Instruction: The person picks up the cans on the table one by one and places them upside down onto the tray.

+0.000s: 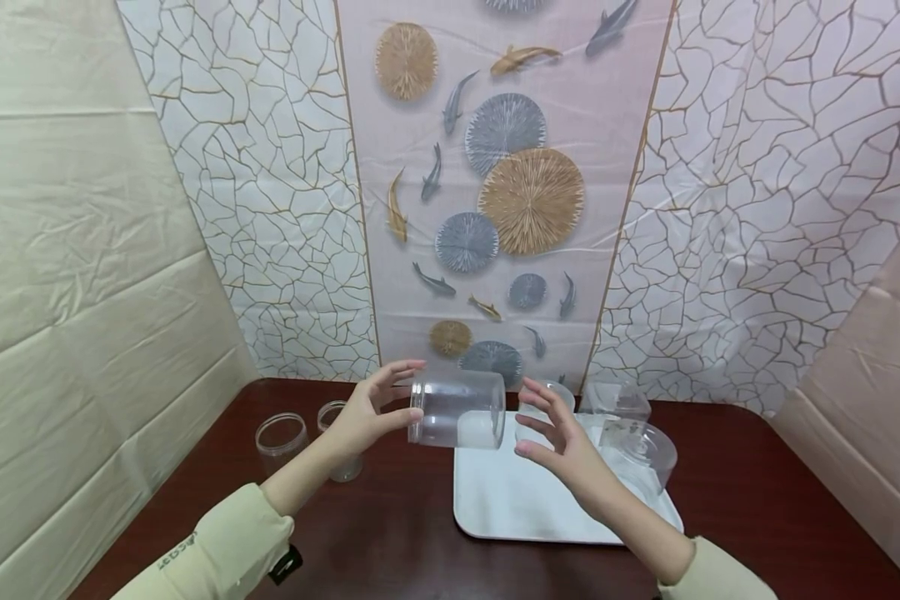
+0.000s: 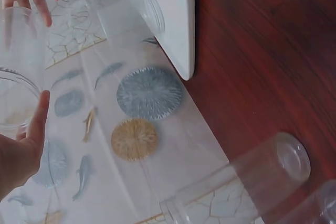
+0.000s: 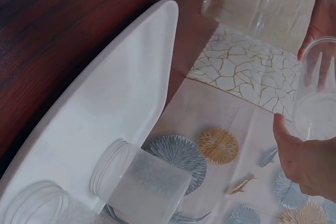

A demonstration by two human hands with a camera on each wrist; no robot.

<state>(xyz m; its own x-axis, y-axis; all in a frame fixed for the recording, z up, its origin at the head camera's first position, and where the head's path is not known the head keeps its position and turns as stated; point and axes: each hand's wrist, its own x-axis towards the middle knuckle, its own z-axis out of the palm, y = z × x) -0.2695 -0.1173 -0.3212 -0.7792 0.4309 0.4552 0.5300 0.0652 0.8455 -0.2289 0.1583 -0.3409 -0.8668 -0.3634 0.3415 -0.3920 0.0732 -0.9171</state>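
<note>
A clear jar (image 1: 457, 408) lies on its side in the air, overlapping the tray's left edge in the head view. My left hand (image 1: 378, 408) grips it round the ridged mouth end, thumb in front and fingers behind. Past the jar's other end, my right hand (image 1: 558, 442) has its fingers spread and slightly bent, with a small gap to the jar. In the left wrist view, the jar's rim (image 2: 21, 80) sits by the left thumb. The right wrist view shows the right hand (image 3: 310, 163) beside the jar's base (image 3: 315, 114).
A white tray (image 1: 510, 508) bears several clear containers, among them a squarish one (image 1: 618, 400) and a round one (image 1: 656, 454). Two more clear jars stand at left, a wider one (image 1: 281, 437) and a narrower one (image 1: 347, 468), on the dark red table (image 1: 390, 542). Patterned cloth (image 1: 495, 208) hangs behind.
</note>
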